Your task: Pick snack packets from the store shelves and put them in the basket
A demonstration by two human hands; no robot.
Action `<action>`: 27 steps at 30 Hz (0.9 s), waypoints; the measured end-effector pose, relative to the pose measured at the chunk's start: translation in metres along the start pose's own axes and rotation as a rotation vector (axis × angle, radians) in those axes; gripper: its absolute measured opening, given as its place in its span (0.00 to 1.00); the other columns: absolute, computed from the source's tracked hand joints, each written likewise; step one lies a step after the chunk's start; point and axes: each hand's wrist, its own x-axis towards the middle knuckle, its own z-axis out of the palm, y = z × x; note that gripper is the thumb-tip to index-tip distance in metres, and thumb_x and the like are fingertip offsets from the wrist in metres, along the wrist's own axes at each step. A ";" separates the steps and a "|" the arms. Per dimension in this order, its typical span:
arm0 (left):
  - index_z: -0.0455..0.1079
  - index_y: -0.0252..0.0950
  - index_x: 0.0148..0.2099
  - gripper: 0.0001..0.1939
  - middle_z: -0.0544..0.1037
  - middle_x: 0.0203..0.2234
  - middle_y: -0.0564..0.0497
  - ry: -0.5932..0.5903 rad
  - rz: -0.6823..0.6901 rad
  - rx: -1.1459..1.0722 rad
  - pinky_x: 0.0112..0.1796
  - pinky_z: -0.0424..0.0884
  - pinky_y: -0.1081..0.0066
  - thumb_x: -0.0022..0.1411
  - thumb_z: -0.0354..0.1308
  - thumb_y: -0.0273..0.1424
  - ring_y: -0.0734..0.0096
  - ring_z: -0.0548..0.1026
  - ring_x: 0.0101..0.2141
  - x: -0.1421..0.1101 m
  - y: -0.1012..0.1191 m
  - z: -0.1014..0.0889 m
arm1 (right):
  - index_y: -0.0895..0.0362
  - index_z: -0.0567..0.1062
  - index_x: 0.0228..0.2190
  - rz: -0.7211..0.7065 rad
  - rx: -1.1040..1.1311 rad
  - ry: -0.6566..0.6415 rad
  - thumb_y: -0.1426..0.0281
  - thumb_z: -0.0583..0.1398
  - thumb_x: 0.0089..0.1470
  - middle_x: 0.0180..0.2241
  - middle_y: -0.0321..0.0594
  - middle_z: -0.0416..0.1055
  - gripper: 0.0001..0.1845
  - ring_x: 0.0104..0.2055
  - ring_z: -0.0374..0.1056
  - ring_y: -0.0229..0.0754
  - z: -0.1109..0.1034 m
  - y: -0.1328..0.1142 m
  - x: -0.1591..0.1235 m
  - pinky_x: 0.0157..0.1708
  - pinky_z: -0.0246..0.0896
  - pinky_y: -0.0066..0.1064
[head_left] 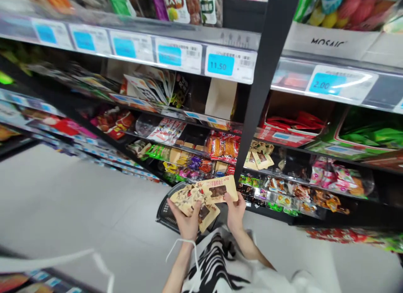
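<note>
My left hand [188, 224] is closed round a few cream-coloured snack packets [211, 191], fanned out, with its thumb on top. They have red print, a floral pattern and small windows showing dark brown food. My right hand [235, 212] pinches the right end of the uppermost packet between thumb and fingers. Below and behind the packets is a black basket [164, 215], partly covered by them. Similar cream packets [260, 158] lie on a lower shelf, just right of the upright post.
A dark shelf post [260, 74] slants down ahead of me. Shelves with price labels [231, 64] run along both sides of it. Red packets [297, 121] in a box and green packets [368, 131] stand at right. Pale floor [94, 205] lies at left.
</note>
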 end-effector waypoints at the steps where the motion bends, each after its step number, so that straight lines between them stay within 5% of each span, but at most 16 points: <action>1: 0.32 0.40 0.74 0.64 0.46 0.72 0.39 -0.005 0.014 0.026 0.66 0.49 0.58 0.49 0.73 0.39 0.53 0.52 0.69 -0.001 -0.001 0.001 | 0.59 0.74 0.31 0.002 -0.012 0.012 0.60 0.70 0.46 0.27 0.34 0.72 0.17 0.28 0.65 0.36 -0.003 0.000 0.000 0.31 0.62 0.27; 6: 0.32 0.36 0.74 0.63 0.46 0.72 0.38 0.018 0.063 0.158 0.66 0.48 0.62 0.51 0.71 0.40 0.54 0.53 0.69 -0.008 -0.001 0.004 | 0.58 0.72 0.32 -0.037 -0.018 0.132 0.58 0.69 0.47 0.28 0.35 0.73 0.19 0.29 0.66 0.37 -0.013 -0.002 0.006 0.31 0.63 0.28; 10: 0.30 0.35 0.74 0.63 0.54 0.70 0.35 0.057 0.057 0.238 0.64 0.57 0.60 0.52 0.70 0.42 0.53 0.62 0.65 -0.008 -0.003 -0.001 | 0.58 0.72 0.34 -0.181 -0.069 0.245 0.59 0.68 0.51 0.32 0.38 0.74 0.17 0.33 0.69 0.40 -0.018 -0.010 0.010 0.37 0.67 0.32; 13: 0.47 0.35 0.73 0.52 0.66 0.64 0.36 0.024 0.080 0.279 0.62 0.61 0.57 0.54 0.68 0.44 0.51 0.69 0.60 -0.005 -0.004 -0.006 | 0.57 0.73 0.33 -0.408 -0.170 0.229 0.64 0.67 0.52 0.38 0.43 0.74 0.11 0.41 0.71 0.44 -0.017 -0.014 0.005 0.42 0.68 0.36; 16: 0.75 0.36 0.56 0.29 0.78 0.53 0.41 -0.159 0.065 0.190 0.61 0.61 0.54 0.56 0.64 0.47 0.49 0.72 0.57 -0.005 -0.005 -0.007 | 0.54 0.76 0.31 -0.661 -0.286 -0.001 0.68 0.64 0.56 0.38 0.43 0.75 0.02 0.44 0.72 0.47 -0.014 -0.012 -0.005 0.44 0.68 0.42; 18: 0.79 0.36 0.48 0.26 0.82 0.47 0.42 -0.236 -0.096 -0.028 0.59 0.65 0.52 0.55 0.63 0.49 0.48 0.74 0.53 -0.006 -0.005 -0.006 | 0.49 0.79 0.34 -0.772 -0.414 -0.301 0.72 0.61 0.58 0.37 0.42 0.77 0.07 0.44 0.72 0.48 -0.012 -0.009 -0.011 0.44 0.69 0.44; 21: 0.77 0.35 0.50 0.31 0.83 0.44 0.43 -0.199 -0.395 -0.418 0.53 0.72 0.54 0.56 0.59 0.54 0.48 0.77 0.50 -0.009 -0.001 -0.004 | 0.45 0.80 0.42 -0.799 -0.590 -0.723 0.77 0.58 0.59 0.41 0.41 0.79 0.17 0.47 0.71 0.46 -0.008 -0.006 -0.012 0.46 0.68 0.44; 25: 0.77 0.32 0.52 0.38 0.82 0.44 0.38 -0.139 -0.533 -0.629 0.51 0.74 0.52 0.57 0.52 0.60 0.46 0.78 0.49 -0.008 0.007 -0.006 | 0.45 0.79 0.46 -0.781 -0.687 -0.872 0.79 0.58 0.59 0.43 0.39 0.80 0.20 0.48 0.69 0.45 -0.006 -0.005 -0.006 0.50 0.65 0.44; 27: 0.77 0.31 0.51 0.37 0.82 0.44 0.38 -0.162 -0.520 -0.612 0.50 0.74 0.52 0.54 0.59 0.58 0.46 0.79 0.48 -0.008 0.009 -0.007 | 0.45 0.80 0.45 -0.765 -0.698 -0.885 0.80 0.57 0.59 0.43 0.39 0.79 0.21 0.49 0.67 0.46 -0.004 -0.007 -0.005 0.50 0.64 0.45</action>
